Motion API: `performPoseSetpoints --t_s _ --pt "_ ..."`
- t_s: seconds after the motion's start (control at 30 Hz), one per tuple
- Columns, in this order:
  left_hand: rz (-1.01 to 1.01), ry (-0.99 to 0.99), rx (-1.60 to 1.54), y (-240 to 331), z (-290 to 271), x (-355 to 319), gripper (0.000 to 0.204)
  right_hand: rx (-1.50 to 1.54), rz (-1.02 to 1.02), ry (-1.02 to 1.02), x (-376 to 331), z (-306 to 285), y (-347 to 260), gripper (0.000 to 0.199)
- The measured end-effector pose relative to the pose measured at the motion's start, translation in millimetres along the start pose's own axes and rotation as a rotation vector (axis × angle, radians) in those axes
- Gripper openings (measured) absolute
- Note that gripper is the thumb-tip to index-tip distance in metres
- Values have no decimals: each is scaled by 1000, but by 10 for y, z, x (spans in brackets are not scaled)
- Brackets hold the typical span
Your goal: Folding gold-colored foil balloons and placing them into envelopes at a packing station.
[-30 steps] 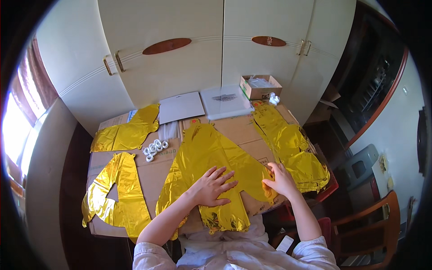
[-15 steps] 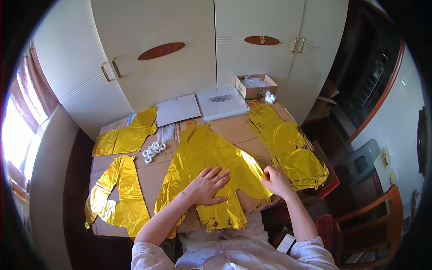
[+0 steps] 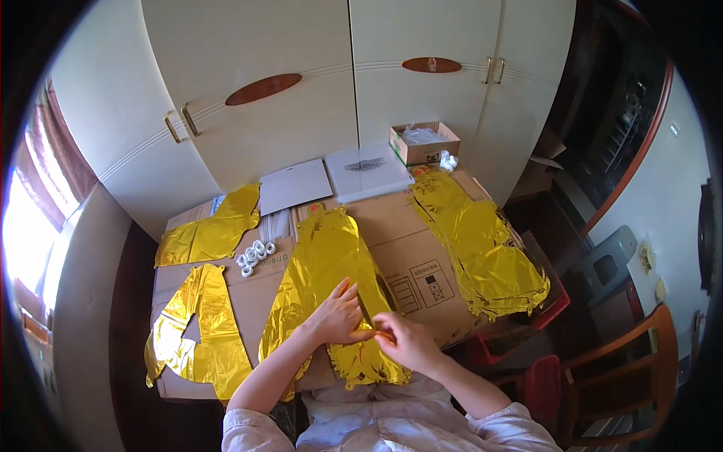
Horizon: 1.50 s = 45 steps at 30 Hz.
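A flat, uninflated gold foil balloon lies in the middle of the table, its right part folded over toward the centre. My left hand rests on it with fingers stretched out, pressing the foil. Close beside its thumb, my right hand is closed in a pinch at the foil's folded edge; the fingertips partly hide what they grip. Other flat gold foil balloons lie around: one at the far left, one with a hole at the near left, and a pile on the right.
Small white rolls cluster left of centre. A grey-white sheet, a clear plastic packet and a small carton stand along the back by the cabinet. Cardboard covers the table. A wooden chair is at the right.
My right hand has moved left toward my left hand, bringing the balloon's right part over with it and baring printed cardboard. My left hand stays on the foil.
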<state>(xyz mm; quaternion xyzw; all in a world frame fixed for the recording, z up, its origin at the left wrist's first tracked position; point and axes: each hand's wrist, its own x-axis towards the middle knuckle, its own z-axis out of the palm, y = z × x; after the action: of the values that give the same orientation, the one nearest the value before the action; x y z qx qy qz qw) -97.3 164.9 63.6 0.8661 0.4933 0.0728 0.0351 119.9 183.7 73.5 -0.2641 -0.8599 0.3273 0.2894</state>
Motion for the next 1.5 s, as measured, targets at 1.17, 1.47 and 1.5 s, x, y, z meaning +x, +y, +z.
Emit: performPoseSetpoints --t_s 1.17,1.47,1.5 --pt "-607 385 -339 -193 176 -279 18 -341 -246 -91 41 -35 550 69" --pt "-556 407 -303 -209 218 -288 16 -421 -292 -94 22 -11 588 60" --pt "-551 408 -293 -208 216 -291 16 -416 -293 -97 24 -12 588 60"
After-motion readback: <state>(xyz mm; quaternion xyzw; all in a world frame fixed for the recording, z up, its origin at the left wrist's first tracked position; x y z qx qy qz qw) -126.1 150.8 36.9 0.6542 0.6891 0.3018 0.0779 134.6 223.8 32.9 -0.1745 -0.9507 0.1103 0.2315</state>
